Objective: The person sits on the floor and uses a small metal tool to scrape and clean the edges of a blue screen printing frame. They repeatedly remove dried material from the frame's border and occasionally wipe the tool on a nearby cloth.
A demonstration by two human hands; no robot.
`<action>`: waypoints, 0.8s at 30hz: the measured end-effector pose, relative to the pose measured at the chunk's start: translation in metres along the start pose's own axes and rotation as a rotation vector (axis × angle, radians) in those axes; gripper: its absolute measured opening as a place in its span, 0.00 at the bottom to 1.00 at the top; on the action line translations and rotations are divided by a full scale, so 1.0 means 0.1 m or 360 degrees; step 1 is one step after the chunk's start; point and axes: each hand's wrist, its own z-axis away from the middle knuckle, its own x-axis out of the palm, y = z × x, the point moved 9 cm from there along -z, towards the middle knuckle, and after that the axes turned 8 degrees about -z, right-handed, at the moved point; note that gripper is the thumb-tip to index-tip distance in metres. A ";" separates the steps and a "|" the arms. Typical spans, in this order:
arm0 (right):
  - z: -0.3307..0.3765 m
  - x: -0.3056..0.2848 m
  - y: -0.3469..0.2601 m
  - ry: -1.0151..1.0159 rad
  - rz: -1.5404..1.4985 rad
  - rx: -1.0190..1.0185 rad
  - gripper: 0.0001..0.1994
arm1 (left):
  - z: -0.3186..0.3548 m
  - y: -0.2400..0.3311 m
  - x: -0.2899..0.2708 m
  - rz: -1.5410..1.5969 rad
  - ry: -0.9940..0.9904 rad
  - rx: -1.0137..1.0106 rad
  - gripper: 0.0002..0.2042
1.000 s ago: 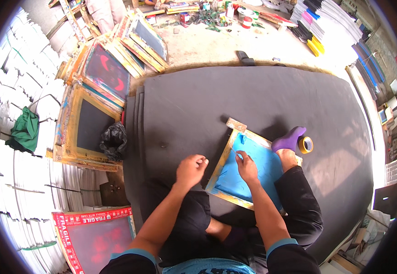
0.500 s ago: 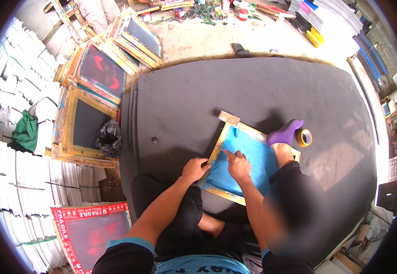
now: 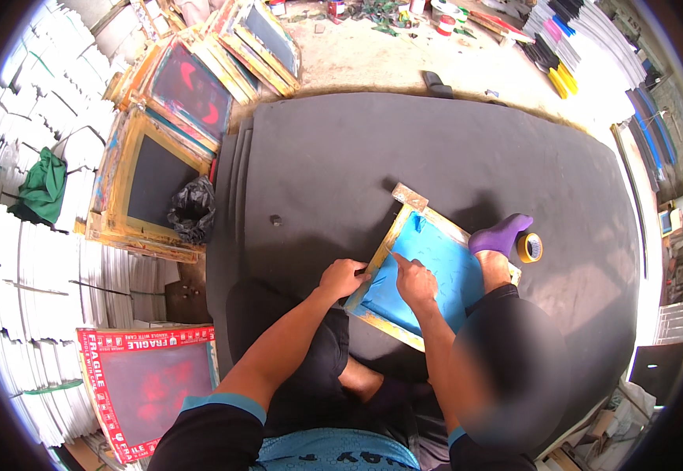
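A screen-printing frame with a yellowed wooden border lies tilted on the dark mat in front of me. Bright blue mesh fills it, marked with small creases or shapes. My left hand is closed round the frame's left bar. Over the blue surface, my right hand points its index finger at the upper-left part, the other fingers curled. Whatever those fingers may hold is too small or hidden to make out. A wooden block sits at the frame's far-left corner. My foot in a purple sock rests on its right side.
Just right of the foot sits a tape roll. Several screen frames lean at the left, beside a black plastic bag and stacked white sheets. The stacked dark mat spreads beneath me. A red-taped screen stands lower left.
The view has shifted slightly, so the scene sits a little differently in it. My right index finger stays near the mesh's upper left; my left hand keeps its grip.
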 end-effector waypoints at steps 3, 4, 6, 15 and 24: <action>0.03 0.04 -0.03 -0.0079 0.0073 -0.0003 0.19 | 0.01 -0.01 -0.01 -0.0028 0.0006 0.0010 0.18; 0.04 0.05 -0.03 -0.0109 0.0100 -0.0001 0.21 | 0.00 0.00 -0.01 -0.0033 -0.0008 0.0011 0.18; -0.04 0.02 -0.04 -0.0106 0.0041 0.0042 0.21 | 0.00 0.00 -0.01 -0.0027 -0.0042 -0.0013 0.17; 0.09 0.08 -0.12 -0.0092 0.0049 0.0043 0.19 | -0.07 -0.16 0.10 0.0074 -0.0066 -0.0095 0.15; 0.03 0.04 0.11 0.0015 0.0216 -0.0080 0.23 | -0.05 -0.08 0.07 0.0034 -0.0097 -0.0051 0.18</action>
